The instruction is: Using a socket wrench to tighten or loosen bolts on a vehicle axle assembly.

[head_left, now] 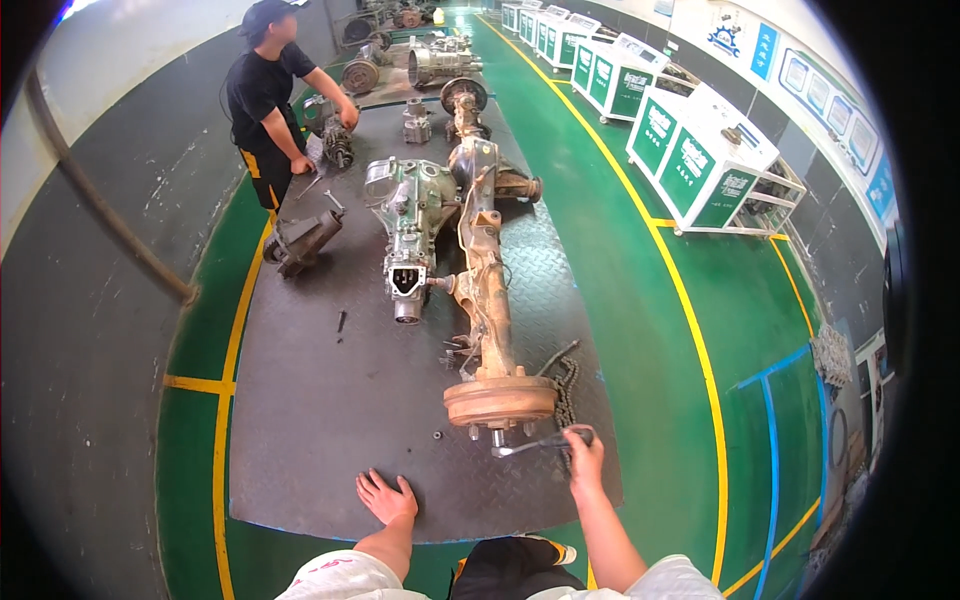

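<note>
Holding in curled right hand (585, 462) a slim, silver-headed wrench (535, 446), just beside the round, rust-brown drum (500, 402); resting left hand (388, 497), flat and well spread, on the dark, patterned tabletop (320, 420).

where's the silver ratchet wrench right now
In the head view, the silver ratchet wrench is right of centre, low down, in the right hand, just below the rusty round drum.

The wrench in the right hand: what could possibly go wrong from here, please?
The wrench might slip at the rusty drum, and the right hand could then knock against the chain nearby. Also, the small round part lying apart, between the left hand and the drum, could get knocked away.
</note>
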